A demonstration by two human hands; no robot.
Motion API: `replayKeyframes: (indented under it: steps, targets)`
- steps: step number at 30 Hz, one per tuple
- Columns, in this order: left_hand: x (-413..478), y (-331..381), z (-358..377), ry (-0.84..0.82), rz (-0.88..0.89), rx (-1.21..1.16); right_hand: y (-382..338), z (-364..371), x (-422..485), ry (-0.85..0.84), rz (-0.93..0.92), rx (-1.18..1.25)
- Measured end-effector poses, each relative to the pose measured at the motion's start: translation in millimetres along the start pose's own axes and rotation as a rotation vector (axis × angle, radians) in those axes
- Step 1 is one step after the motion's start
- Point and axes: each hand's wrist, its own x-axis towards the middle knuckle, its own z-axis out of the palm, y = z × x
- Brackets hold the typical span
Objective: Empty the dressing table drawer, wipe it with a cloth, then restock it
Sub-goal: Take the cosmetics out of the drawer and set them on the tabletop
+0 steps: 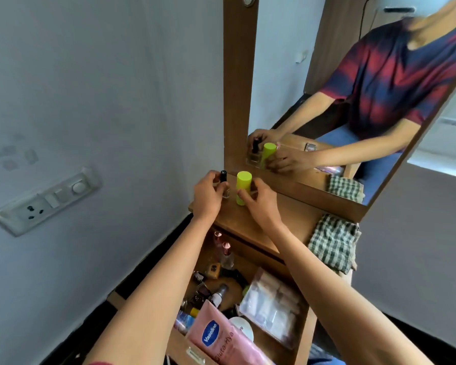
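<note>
The left hand (pixel 207 196) grips a black-capped bottle (pixel 223 183), perhaps nail polish, on the desk (pixel 298 213); the right hand (pixel 258 204) pinches a lime-green cylinder (pixel 243 184) at its 3 o'clock. A checked cloth (pixel 332 243) lies toward 4 o'clock, and the open drawer (pixel 305 330) at 6 o'clock holds a pink Vaseline tube (pixel 221 338).

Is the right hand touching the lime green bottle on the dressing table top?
Touching. In the head view the right hand curls its fingers round the lower half of the lime green bottle, covering part of its front.

Lime-green bottle (pixel 243 186), black-capped clear bottle (pixel 223 183), green-and-white checked cloth (pixel 332 243), pink Vaseline tube (pixel 223 338)
</note>
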Motion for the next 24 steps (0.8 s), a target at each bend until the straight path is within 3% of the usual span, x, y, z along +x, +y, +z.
replayKeyframes:
  steps: [5,18,24]
  targets:
    - [16,-15,17,0.043,-0.051,-0.034,8,17,14,0.028,0.006,-0.016]
    - [64,-22,49,0.124,-0.079,-0.155,13,54,54,0.232,0.25,0.077]
    - [68,-25,53,0.17,-0.12,-0.206,17,59,56,0.251,0.244,0.055]
